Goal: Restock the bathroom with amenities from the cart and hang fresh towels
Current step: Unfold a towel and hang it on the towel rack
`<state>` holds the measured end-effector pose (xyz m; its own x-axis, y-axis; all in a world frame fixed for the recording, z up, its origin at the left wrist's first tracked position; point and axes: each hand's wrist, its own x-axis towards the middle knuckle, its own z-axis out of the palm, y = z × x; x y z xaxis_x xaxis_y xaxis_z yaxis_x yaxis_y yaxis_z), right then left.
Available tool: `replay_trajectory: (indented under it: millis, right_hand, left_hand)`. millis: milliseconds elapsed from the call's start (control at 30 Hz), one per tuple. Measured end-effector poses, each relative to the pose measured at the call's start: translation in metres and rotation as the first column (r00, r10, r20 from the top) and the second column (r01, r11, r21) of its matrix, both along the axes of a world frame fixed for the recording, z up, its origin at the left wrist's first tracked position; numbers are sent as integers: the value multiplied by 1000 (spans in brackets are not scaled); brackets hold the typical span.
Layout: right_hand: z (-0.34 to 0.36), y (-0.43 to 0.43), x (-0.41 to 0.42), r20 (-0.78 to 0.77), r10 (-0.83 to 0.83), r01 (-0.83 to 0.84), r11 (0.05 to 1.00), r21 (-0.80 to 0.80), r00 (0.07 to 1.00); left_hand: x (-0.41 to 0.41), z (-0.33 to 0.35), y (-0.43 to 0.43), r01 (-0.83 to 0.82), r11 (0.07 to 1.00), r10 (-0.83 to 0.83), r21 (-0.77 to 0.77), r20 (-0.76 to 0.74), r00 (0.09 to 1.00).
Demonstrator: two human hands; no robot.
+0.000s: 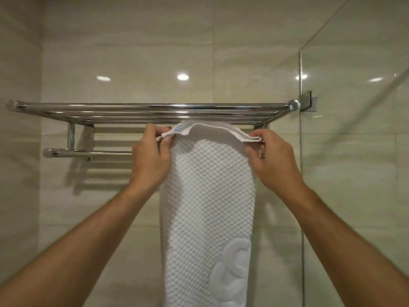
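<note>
Towel point(208, 196) lengthwise vertical (top edge pinched)

White knobbly-woven cloth towel point(208, 196); polished chrome metal rack point(150, 111); glossy beige wall tiles point(132, 52); clear smooth glass panel point(354, 151)

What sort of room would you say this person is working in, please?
Most likely a hotel bathroom: a chrome towel rack on a tiled wall, a glass shower panel beside it, and a white embossed towel held by both hands.
</note>
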<state>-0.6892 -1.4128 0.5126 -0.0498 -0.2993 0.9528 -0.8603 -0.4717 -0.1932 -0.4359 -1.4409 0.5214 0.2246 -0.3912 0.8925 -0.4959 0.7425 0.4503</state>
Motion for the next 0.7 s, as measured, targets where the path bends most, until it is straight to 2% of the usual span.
replay_trajectory:
  millis: [100, 267, 367, 433, 500, 567, 700]
  right_hand:
    - [0, -18, 0, -98, -57, 60, 998, 36, 994]
    - [4, -32, -6, -106, -168, 180, 977, 118, 980]
    - [10, -33, -7, -147, -161, 179, 977, 114, 976]
    - [14, -34, -7, -190, -142, 172, 973, 154, 971]
    - [19, -35, -10, -299, -187, 248, 951, 183, 936]
    - [22, -34, -10, -405, -212, 307, 934, 184, 889]
    - [33, -35, -8, -507, -224, 390, 887, 247, 832]
  left_hand:
    - [-3, 1, -18, -38, 999, 34, 31, 118, 992]
    - [-1, 21, -36, -135, 978, 84, 162, 286, 955]
    - [1, 28, -40, -177, 966, 79, 190, 435, 897]
    - [4, 30, -44, -163, 967, 60, 198, 444, 894]
    - [8, 33, -48, -136, 969, 33, 205, 440, 897]
    - [12, 35, -52, -134, 971, 21, 199, 487, 873]
    - [15, 41, -54, -157, 966, 11, 206, 572, 820]
